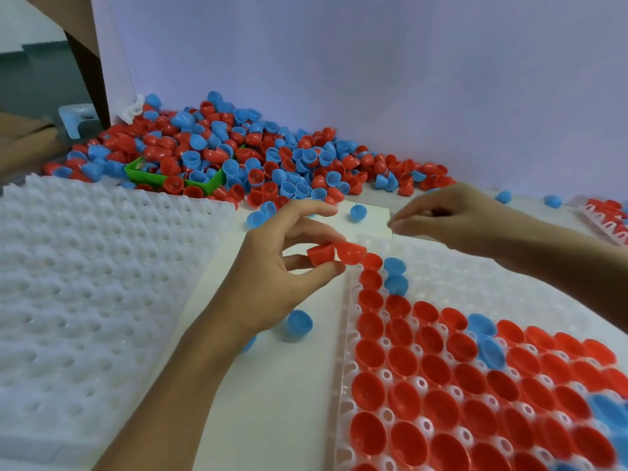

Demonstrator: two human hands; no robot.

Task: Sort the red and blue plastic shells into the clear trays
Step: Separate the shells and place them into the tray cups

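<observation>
A big heap of red and blue shells [217,154] lies at the back of the table against the wall. My left hand [272,277] pinches a red shell [321,254] between thumb and fingers, just left of the far corner of a clear tray [475,277]. Another red shell [351,252] sits right beside it at that corner. The tray's near rows hold many red shells [407,362] with a few blue ones [396,277] among them. My right hand [452,215] hovers over the tray's far edge, fingers bunched together; I cannot see anything in it.
A stack of empty clear trays [85,283] fills the left side. A green box [176,178] sits half buried in the heap. Loose blue shells [299,325] lie on the white tabletop. Another tray with red shells [608,215] shows at the right edge.
</observation>
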